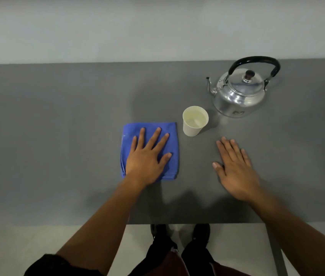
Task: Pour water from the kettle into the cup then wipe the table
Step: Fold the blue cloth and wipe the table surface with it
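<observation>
One kettle [239,94], one cup [194,121], one cloth [172,136]; two hands flat.

A: What is the person wearing?
B: A short black sleeve [44,263] on the left arm, forearms bare. Below the worktop [58,136] edge, dark trousers [177,257] with a maroon patch, and black shoes [201,233].
A: Rings, a watch?
B: Bare fingers [157,136] and wrists.

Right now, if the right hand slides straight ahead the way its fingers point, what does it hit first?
Probably the cup. The right hand lies flat on the table, fingers angled up-left toward it; the kettle sits further right.
</observation>
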Tool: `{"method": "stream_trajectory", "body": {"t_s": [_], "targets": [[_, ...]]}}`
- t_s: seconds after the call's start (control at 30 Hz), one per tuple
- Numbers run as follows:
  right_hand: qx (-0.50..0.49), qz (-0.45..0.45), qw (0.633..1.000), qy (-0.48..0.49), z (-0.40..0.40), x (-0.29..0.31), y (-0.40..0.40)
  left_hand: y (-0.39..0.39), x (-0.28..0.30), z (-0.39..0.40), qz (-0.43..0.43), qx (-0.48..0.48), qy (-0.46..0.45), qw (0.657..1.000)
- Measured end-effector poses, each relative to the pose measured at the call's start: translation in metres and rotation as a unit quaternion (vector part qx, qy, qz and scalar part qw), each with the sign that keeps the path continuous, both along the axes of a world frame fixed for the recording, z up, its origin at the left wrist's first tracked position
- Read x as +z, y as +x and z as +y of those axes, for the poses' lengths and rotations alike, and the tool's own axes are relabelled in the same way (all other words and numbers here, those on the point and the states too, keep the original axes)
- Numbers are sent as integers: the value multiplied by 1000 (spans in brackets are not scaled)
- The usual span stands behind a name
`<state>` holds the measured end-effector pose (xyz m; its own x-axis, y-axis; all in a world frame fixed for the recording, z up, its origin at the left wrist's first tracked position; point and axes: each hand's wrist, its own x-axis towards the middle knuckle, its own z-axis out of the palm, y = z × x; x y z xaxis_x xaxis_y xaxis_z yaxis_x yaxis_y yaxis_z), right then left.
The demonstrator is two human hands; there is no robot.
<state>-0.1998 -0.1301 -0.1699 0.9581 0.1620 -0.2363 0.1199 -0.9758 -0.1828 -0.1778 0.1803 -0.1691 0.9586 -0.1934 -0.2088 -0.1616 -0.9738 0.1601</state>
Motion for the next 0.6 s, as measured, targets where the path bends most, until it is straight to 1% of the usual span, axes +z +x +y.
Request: {"method": "stream_trajectory", "body": {"t_s": [0.1,0.2,0.27,0.33,0.43,0.53,0.6], "targets": [[-7,-3,1000,5,1,0,0,-42,-6,0,-10,-69,-31,997],[-3,-5,1000,8,1,0,-1,-69,-11,32,-34,-71,-40,996],[-4,0,1000,9,2,1,0,-68,-10,60,-46,-62,-24,997],[-7,4,1000,10,2,2,0,-52,-7,82,-42,-39,-9,998],[-8,9,1000,18,2,4,0,-8,-2,94,-19,24,2,1000],[-7,14,1000,18,1,3,0,41,-1,80,-6,70,4,998],[-10,12,1000,14,0,1,0,61,0,57,-4,68,4,998]]}}
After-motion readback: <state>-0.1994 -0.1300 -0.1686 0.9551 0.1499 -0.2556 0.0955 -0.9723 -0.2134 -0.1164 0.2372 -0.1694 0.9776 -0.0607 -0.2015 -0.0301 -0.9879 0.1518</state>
